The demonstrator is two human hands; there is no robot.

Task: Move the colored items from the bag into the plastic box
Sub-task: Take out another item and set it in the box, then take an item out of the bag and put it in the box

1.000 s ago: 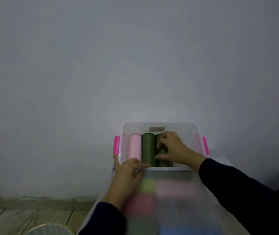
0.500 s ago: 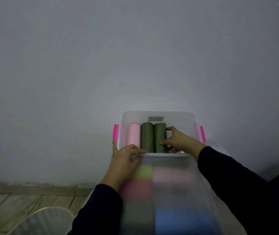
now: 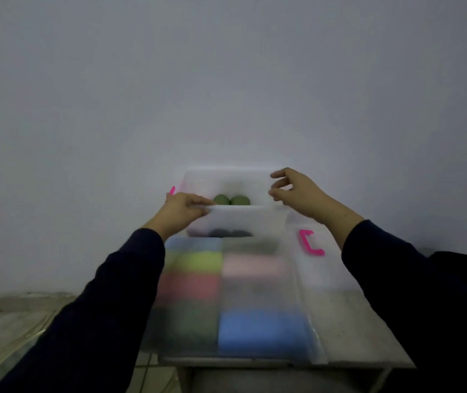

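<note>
A clear plastic box [image 3: 243, 219] with pink latches stands against the wall at the far end of the table. Two dark green rolls [image 3: 221, 199] [image 3: 240, 200] lie side by side inside, their round ends facing me. My left hand [image 3: 182, 211] grips the box's front rim at its left corner and hides whatever lies left of the rolls. My right hand [image 3: 297, 191] hovers at the box's right rim, fingers apart and holding nothing. In front of the box lies a translucent bag [image 3: 300, 321] with blurred green, red, pink, blue and dark items inside.
A small grey table [image 3: 354, 330] carries the box and the bag. A clear sheet with a pink handle [image 3: 310, 242] lies to the right of the bag. A plain wall rises right behind the box. Tiled floor and a rounded pale object [image 3: 14, 355] are at lower left.
My right hand let go of the right green roll and came up out of the box to its right rim. The view dropped lower, showing the rolls end-on. My left hand stayed on the front rim.
</note>
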